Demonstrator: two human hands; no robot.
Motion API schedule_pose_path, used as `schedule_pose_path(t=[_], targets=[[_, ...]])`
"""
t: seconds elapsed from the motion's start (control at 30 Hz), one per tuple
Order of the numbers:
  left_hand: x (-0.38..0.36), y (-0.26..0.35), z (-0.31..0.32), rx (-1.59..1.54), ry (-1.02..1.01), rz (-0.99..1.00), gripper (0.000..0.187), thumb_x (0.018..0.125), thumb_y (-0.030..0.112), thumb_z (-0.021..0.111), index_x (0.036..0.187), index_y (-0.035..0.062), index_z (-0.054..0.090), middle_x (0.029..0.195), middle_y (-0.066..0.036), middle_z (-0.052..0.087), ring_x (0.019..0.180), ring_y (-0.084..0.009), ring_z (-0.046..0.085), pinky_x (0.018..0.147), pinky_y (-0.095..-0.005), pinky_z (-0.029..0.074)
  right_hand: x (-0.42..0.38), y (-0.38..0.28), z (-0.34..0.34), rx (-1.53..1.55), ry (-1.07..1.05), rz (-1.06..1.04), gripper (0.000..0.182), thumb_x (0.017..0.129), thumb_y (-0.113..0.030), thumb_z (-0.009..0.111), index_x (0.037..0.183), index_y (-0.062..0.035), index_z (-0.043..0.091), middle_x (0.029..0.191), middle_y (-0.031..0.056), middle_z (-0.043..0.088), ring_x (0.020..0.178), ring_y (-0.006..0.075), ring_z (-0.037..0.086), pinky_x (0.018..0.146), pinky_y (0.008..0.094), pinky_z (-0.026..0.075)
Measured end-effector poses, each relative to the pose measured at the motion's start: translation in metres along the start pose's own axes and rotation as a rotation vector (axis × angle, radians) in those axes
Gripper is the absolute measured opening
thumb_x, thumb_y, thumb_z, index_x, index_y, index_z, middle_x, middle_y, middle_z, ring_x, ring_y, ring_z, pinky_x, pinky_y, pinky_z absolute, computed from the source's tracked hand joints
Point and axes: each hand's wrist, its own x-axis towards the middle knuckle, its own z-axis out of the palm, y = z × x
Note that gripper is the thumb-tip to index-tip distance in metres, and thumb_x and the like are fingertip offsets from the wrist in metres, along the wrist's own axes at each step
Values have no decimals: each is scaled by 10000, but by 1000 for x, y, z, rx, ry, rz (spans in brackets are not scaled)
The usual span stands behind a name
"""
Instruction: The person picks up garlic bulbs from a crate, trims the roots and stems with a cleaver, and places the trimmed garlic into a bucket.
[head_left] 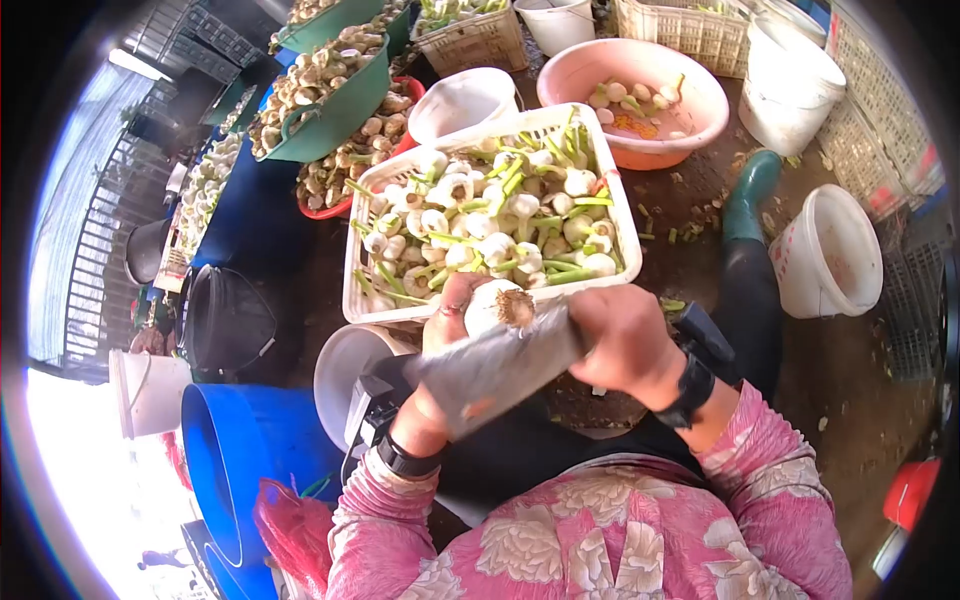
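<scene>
We have a plump garlic bulb [485,312] in our left hand [440,328], its skin whitish and its rough, brown, fibrous root end turned toward the right of the view. Our right hand [628,338] grips a broad, dull grey metal blade [505,368], which slants down to the left with a small orange-brown patch low on its face. We see the bulb just beyond the blade's upper edge, but cannot tell whether they touch.
</scene>
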Motion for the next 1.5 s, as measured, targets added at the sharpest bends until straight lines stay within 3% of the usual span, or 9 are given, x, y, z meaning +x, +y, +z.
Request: schedule_pose_path(t=[0.13,0.27,0.47,0.73,0.77,0.83,1.07,1.37,1.5], targets=[[-20,10,15,607,-98,581,608,531,206,766,1007,20,437,852,-86,571,795,-142,556,728,-272,460,-26,85,-6,-29,-6,806,177,703,-228,615,711,-53,589,669,162,589,627,325,594,568,412,478],[7,0,1,178,-45,385,580,547,179,756,1029,13,480,912,-77,541,822,-166,523,752,-291,436,-11,16,5,-93,67,342,167,701,-200,622,693,-42,566,647,168,570,629,357,573,558,412,469],[25,3,-23,109,-11,459,651,605,135,747,1136,37,384,1040,-93,477,925,-160,484,810,-292,410,13,34,17,189,74,716,164,717,-185,630,750,-28,595,622,171,566,599,355,568,526,370,454],[16,9,-16,-291,104,372,522,639,232,703,1023,70,387,935,-82,465,790,-181,515,672,-273,448,42,-2,18,517,-64,429,146,685,-144,649,732,-33,567,628,152,548,584,339,548,526,349,431],[14,13,-13,-291,103,355,511,634,237,698,1008,72,390,918,-80,463,781,-180,511,657,-274,447,40,2,24,504,-41,386,132,727,-125,629,696,-23,552,534,68,481,479,147,440,473,299,381],[14,17,-19,-505,-45,348,476,618,229,675,981,76,406,882,-79,463,744,-180,495,601,-265,437,6,35,62,360,-233,462,146,726,-162,627,752,-23,589,578,92,533,547,162,523,520,302,408],[0,27,-108,-43,516,416,237,759,103,529,983,35,489,847,-69,514,629,-150,521,562,-229,446,-17,26,24,185,-115,677,293,727,-252,604,801,31,610,628,196,586,597,314,608,543,345,461],[-36,-111,-256,1265,818,-604,627,587,363,708,1057,-25,563,1055,-228,576,991,-337,557,872,-378,426,-37,34,22,363,-77,881,245,769,-193,616,861,34,608,622,99,599,567,161,572,558,296,438],[18,-45,-221,1075,739,-64,440,714,300,619,1025,-9,593,964,-180,630,892,-313,601,789,-353,458,-44,41,27,380,-116,908,255,769,-204,618,860,34,606,634,104,602,582,168,572,572,299,439]])
